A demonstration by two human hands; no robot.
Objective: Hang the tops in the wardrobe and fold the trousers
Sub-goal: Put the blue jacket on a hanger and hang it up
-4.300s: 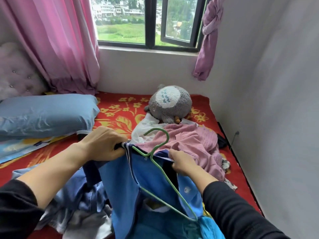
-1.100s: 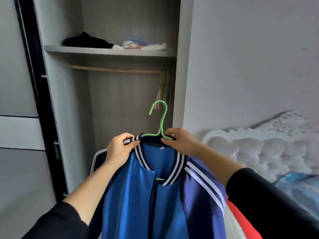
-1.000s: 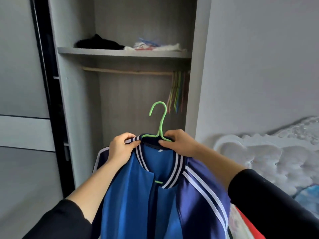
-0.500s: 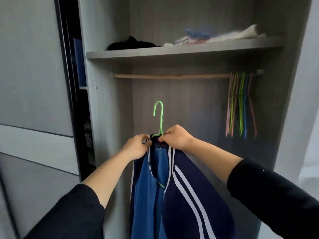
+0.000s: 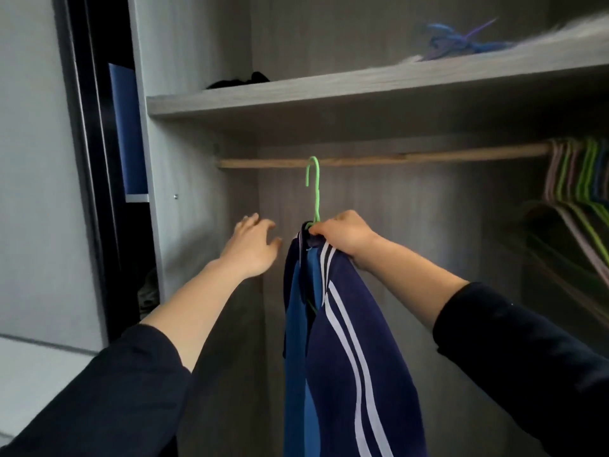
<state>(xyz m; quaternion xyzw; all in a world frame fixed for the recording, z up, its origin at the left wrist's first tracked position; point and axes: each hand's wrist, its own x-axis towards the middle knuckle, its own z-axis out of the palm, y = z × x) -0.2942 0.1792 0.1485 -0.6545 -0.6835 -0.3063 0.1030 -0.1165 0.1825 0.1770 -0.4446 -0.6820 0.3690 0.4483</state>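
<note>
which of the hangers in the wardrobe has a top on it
Only the green hanger gripped by the right hand: the blue striped jacket hangs from it. The hangers bunched at the rail's right end are all bare.

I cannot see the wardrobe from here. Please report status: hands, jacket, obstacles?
Left hand open, free of the jacket. Right hand grips blue jacket at green hanger, hook at the rail. Empty hangers far right, path clear.

Wardrobe interior: shelf [image 5: 329, 90] above rail [image 5: 395, 159]; hanger [image 5: 314, 189] with jacket [image 5: 349, 357] below rail, hook in front of it; right hand [image 5: 342, 234] at jacket collar, left hand [image 5: 253, 247] just left; spare hangers [image 5: 580, 179] on rail, far right
</note>
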